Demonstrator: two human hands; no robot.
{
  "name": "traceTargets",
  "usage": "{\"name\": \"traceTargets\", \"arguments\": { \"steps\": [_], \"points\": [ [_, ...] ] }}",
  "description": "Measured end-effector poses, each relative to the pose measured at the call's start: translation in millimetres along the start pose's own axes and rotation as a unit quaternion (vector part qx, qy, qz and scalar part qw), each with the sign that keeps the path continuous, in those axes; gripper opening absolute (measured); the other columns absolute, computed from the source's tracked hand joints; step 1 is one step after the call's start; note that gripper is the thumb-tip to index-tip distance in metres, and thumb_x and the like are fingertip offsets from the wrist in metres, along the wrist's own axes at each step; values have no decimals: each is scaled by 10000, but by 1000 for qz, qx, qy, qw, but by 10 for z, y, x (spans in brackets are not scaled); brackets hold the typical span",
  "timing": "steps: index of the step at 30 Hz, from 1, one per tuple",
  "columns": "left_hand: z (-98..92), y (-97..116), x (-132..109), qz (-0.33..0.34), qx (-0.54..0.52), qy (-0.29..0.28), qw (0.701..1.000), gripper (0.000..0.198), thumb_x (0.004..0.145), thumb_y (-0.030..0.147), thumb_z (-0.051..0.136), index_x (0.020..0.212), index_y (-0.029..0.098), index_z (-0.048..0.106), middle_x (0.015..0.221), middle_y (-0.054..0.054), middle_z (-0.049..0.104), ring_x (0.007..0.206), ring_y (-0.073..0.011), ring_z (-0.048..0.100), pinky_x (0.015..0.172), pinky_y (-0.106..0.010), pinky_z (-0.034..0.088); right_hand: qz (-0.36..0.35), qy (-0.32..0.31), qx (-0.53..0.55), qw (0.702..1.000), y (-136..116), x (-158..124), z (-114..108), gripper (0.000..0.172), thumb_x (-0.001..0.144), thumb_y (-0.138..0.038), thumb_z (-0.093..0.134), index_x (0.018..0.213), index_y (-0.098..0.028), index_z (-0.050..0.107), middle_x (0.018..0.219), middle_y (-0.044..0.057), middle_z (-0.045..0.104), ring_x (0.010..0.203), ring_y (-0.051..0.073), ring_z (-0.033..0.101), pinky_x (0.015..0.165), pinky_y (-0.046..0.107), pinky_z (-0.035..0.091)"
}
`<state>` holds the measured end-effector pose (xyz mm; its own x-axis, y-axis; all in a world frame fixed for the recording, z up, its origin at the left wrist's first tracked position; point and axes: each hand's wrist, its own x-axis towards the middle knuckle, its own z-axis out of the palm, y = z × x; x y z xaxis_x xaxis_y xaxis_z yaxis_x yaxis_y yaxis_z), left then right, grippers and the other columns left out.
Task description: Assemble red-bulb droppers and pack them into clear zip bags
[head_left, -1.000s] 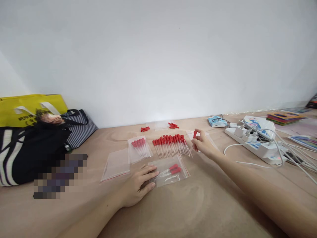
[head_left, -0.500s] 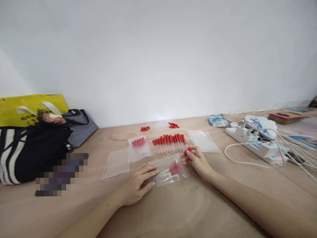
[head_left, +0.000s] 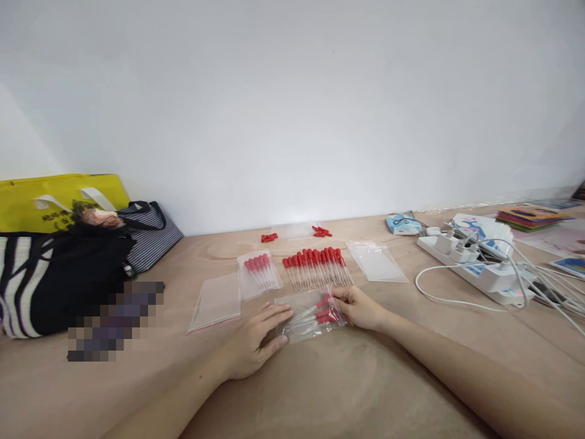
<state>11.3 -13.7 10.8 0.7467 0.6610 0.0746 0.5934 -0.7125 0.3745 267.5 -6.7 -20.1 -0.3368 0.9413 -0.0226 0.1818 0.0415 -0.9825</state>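
Note:
A clear zip bag (head_left: 305, 331) lies in front of me with a few red-bulbed droppers (head_left: 326, 316) inside, their bulbs toward its right end. My left hand (head_left: 256, 338) rests flat with fingers apart on the bag's left end. At the right-hand mouth, my right hand (head_left: 359, 308) has its fingers closed on the bag's edge, close to the red bulbs. Whether a dropper is also between those fingers is hidden. Just beyond the bag lies a row of droppers (head_left: 315, 259), bulbs pointing away from me.
A bag of droppers (head_left: 259, 274) and a flat bag (head_left: 214, 302) lie left, another flat bag (head_left: 377, 262) right. Loose red bulbs (head_left: 322, 231) lie near the wall. A power strip (head_left: 479, 271) with cables stands right; a black bag (head_left: 64, 286) stands left.
My right hand has moved down to the bag's mouth. The dropper it held above the bag is no longer seen separately. My left hand stays in place.

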Motion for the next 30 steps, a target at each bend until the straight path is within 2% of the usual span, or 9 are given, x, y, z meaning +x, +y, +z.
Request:
{"name": "traceTargets", "arguments": {
  "steps": [3, 5, 7, 9, 12, 16, 21, 25, 30],
  "points": [
    [4, 4, 7, 7, -1, 3, 1000, 399, 867, 319, 392, 1254, 226, 410, 1322, -45, 401, 1221, -204, 342, 1045, -436, 210, -36, -11, -56, 998, 13, -13, -27, 260, 724, -399, 528, 698, -159, 624, 635, 6, 628, 588, 128, 560, 547, 235, 437],
    [8, 0, 5, 13, -5, 11, 1000, 390, 866, 318, 397, 1247, 236, 420, 1318, -39, 408, 1216, -201, 351, 1042, -432, 221, -43, 22, -90, 995, 12, -3, -110, 240, 729, -369, 511, 726, -162, 634, 701, 19, 648, 659, 149, 580, 608, 257, 448],
    [10, -7, 0, 17, -12, 18, 1000, 385, 862, 319, 407, 1239, 245, 431, 1310, -35, 418, 1208, -205, 361, 1038, -433, 230, -39, 117, -129, 984, 0, 49, -257, 209, 713, -325, 512, 737, -157, 634, 721, 27, 652, 680, 156, 585, 630, 258, 444],
    [10, -14, -3, 17, -18, 21, 999, 384, 858, 319, 416, 1235, 249, 438, 1305, -34, 425, 1203, -211, 368, 1036, -438, 232, -19, 240, -168, 956, -23, 155, -440, 179, 685, -286, 517, 716, -146, 624, 695, 31, 647, 654, 151, 581, 616, 243, 435],
    [14, -25, -4, 15, -18, 18, 1000, 387, 857, 317, 416, 1237, 245, 438, 1306, -37, 424, 1205, -213, 365, 1040, -440, 224, 23, 325, -203, 923, -60, 400, -676, 186, 662, -264, 510, 740, -144, 630, 743, 40, 653, 692, 157, 586, 615, 230, 424],
    [21, -34, -9, 13, -11, 14, 1000, 393, 860, 323, 408, 1243, 239, 431, 1312, -41, 415, 1213, -210, 353, 1039, -434, 232, 48, 348, -204, 914, -57, 745, -766, 189, 648, -305, 523, 639, -146, 625, 691, 49, 644, 722, 181, 584, 612, 235, 412],
    [25, -47, -18, 16, -18, 24, 999, 384, 857, 329, 421, 1234, 264, 439, 1313, -27, 415, 1213, -218, 354, 1029, -446, 245, 80, 362, -172, 913, -12, 940, -721, 154, 609, -297, 566, 563, -151, 582, 551, 39, 594, 552, 154, 554, 497, 232, 384],
    [25, -55, -18, 22, -16, 22, 999, 386, 858, 333, 420, 1238, 267, 435, 1306, -29, 424, 1205, -219, 366, 1036, -449, 229, 66, 373, -118, 918, -55, 828, -797, 178, 665, -324, 524, 636, -150, 551, 557, 30, 581, 454, 111, 503, 430, 216, 363],
    [13, -42, -12, 20, -12, 23, 999, 382, 861, 329, 414, 1238, 270, 433, 1310, -26, 419, 1208, -216, 363, 1033, -440, 240, 16, 397, -46, 917, -115, 420, -852, 192, 756, -357, 421, 829, -182, 450, 690, 23, 590, 446, 82, 489, 418, 207, 394]
  ]
}}
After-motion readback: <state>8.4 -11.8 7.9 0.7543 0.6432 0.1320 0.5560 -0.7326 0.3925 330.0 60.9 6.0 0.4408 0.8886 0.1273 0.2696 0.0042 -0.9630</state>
